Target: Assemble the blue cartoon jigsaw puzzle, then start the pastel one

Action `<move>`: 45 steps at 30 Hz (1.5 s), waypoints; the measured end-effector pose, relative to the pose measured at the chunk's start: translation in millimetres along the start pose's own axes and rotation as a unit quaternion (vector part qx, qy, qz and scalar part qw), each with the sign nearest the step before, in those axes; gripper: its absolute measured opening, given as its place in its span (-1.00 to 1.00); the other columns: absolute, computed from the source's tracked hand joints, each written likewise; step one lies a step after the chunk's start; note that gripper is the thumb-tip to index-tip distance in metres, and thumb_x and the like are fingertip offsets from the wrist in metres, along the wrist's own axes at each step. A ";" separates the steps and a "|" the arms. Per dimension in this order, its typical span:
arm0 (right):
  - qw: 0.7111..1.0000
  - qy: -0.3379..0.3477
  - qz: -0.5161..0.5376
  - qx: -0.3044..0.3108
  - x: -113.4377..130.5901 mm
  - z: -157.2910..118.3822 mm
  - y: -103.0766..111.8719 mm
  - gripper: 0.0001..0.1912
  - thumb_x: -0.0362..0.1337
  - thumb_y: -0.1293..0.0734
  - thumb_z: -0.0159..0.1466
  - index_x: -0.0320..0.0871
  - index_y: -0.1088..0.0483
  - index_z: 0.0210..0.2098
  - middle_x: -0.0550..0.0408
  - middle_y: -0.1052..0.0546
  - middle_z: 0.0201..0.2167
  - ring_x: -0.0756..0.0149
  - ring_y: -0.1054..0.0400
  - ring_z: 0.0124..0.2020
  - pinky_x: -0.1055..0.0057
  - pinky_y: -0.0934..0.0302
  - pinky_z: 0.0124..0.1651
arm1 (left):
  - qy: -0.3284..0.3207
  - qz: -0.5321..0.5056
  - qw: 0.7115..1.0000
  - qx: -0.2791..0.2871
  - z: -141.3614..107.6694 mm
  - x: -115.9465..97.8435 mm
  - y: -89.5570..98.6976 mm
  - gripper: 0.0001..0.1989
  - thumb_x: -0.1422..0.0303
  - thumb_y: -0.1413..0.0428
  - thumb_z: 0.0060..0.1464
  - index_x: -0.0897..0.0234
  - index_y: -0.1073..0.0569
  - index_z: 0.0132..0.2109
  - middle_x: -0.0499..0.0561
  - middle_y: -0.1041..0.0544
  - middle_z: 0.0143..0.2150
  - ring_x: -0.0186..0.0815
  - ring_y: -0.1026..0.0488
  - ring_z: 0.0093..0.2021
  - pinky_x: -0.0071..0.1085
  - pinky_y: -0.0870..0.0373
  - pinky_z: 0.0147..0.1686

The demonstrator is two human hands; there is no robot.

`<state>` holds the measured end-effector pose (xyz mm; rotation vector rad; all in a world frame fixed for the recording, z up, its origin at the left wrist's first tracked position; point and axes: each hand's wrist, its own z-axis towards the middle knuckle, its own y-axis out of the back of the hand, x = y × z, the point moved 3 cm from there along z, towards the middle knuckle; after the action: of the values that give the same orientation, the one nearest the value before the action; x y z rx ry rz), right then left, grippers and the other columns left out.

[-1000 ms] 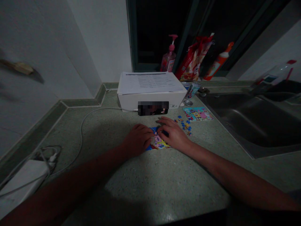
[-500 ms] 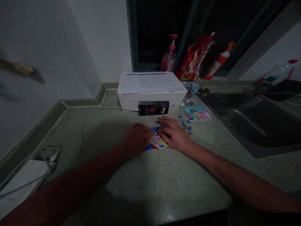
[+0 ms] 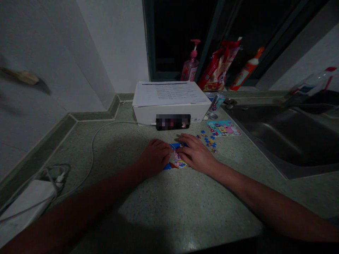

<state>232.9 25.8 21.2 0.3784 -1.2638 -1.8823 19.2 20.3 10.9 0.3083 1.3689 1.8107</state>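
Note:
A partly covered jigsaw puzzle [image 3: 180, 163] with blue edges and a pink and yellow cartoon picture lies flat on the counter between my hands. My left hand [image 3: 156, 155] rests at its left side, fingers bent together with their tips on the puzzle. From the right, my right hand [image 3: 197, 153] reaches over it, fingers spread and fingertips touching its upper middle. Whether a small piece is under those fingertips is hidden. Beyond my right hand lie several loose blue and yellow puzzle pieces [image 3: 210, 142]. A colourful cartoon picture card [image 3: 224, 128] lies behind them.
A phone [image 3: 173, 122] on a cable leans against a white box [image 3: 169, 111] topped with printed paper. At right is a metal sink [image 3: 265, 169]. A can [image 3: 218, 102] stands by the box. A white power strip [image 3: 29, 197] with cables lies at left.
My right hand has shifted slightly left and down over the puzzle, its fingers a little straighter. My left hand has stayed in place.

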 end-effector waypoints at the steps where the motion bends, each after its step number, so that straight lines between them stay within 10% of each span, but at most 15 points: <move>1: 1.000 0.000 0.000 -0.002 0.3 0.0 0.2 -0.80 -0.31 -0.35 0.46 -0.09 -0.67 -0.11 -0.15 -0.61 0.19 -0.11 -0.37 0.37 -0.16 -0.36 0.35 | 0.002 0.000 1.000 -0.002 -0.1 0.0 0.0 -0.79 0.46 -0.15 0.37 0.25 -0.65 0.03 0.06 -0.69 0.03 -0.09 -0.53 0.05 -0.03 -0.38 0.21; 32: 0.999 -0.034 0.000 0.006 -6.0 -2.5 -0.1 -0.78 -0.29 -0.33 0.47 -0.05 -0.66 -0.05 -0.12 -0.59 0.23 -0.15 -0.34 0.41 -0.24 -0.34 0.38 | 0.015 0.004 1.000 -0.018 -0.2 -0.5 4.4 -0.81 0.46 -0.14 0.37 0.23 -0.60 0.03 0.10 -0.67 0.06 -0.08 -0.54 0.09 -0.01 -0.43 0.22; 45: 0.988 -0.106 -0.110 0.001 -73.4 -18.3 40.3 -0.72 -0.29 -0.27 0.48 -0.10 -0.64 0.00 -0.18 -0.61 0.15 -0.16 -0.44 0.29 -0.18 -0.38 0.33 | 0.162 -0.087 0.979 -0.093 -0.3 20.1 15.7 -0.80 0.51 -0.10 0.33 0.18 -0.61 -0.10 0.03 -0.69 -0.12 -0.21 -0.61 -0.04 -0.19 -0.58 0.05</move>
<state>308.6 63.7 34.4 0.3359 -1.4109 -2.1546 -0.9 33.6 19.2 -0.2082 1.3809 1.8787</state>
